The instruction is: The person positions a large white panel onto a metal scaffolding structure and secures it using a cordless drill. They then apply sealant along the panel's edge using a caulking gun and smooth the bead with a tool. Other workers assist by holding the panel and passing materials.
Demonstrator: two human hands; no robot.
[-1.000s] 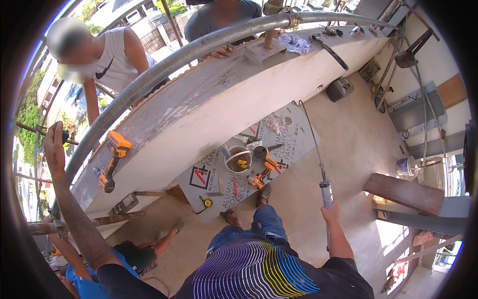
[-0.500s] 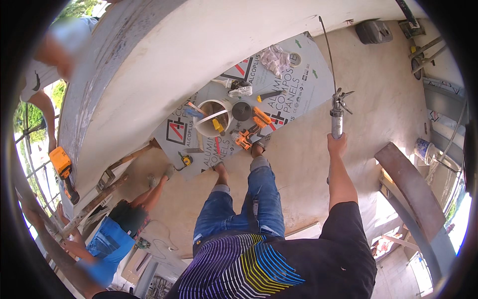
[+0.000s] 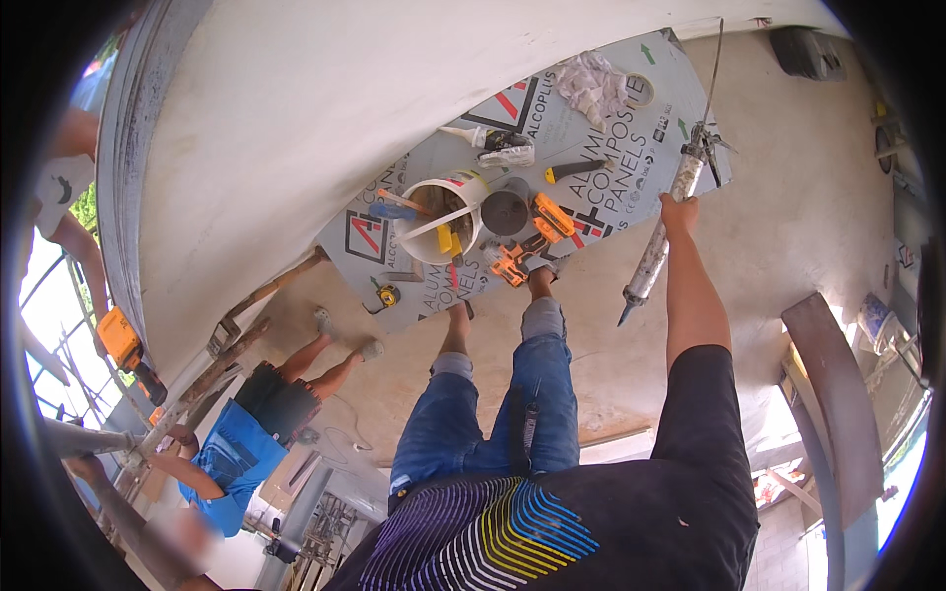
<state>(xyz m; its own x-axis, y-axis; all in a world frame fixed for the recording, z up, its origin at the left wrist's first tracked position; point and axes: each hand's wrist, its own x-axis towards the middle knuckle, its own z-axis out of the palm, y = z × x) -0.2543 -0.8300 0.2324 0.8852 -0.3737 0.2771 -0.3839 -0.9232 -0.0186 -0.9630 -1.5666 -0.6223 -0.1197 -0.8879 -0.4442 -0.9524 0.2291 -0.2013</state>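
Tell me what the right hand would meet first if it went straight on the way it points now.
Probably the grey printed panel on the floor: the right hand, holding the caulking gun, reaches toward its edge. Depth is unclear.

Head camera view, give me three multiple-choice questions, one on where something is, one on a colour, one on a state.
1. Where does the white bucket stand?
A. on the grey panel sheet
B. on the curved white wall
C. in the right hand

2. What colour is the power tool at the left edge?
A. green
B. orange
C. white

3. What is the right hand doing?
A. hanging empty
B. resting on the knee
C. gripping the caulking gun

Answers: 1 A, the bucket stands on the sheet by the feet. 2 B, its body is orange. 3 C, the fingers close round the gun, nozzle pointing down.
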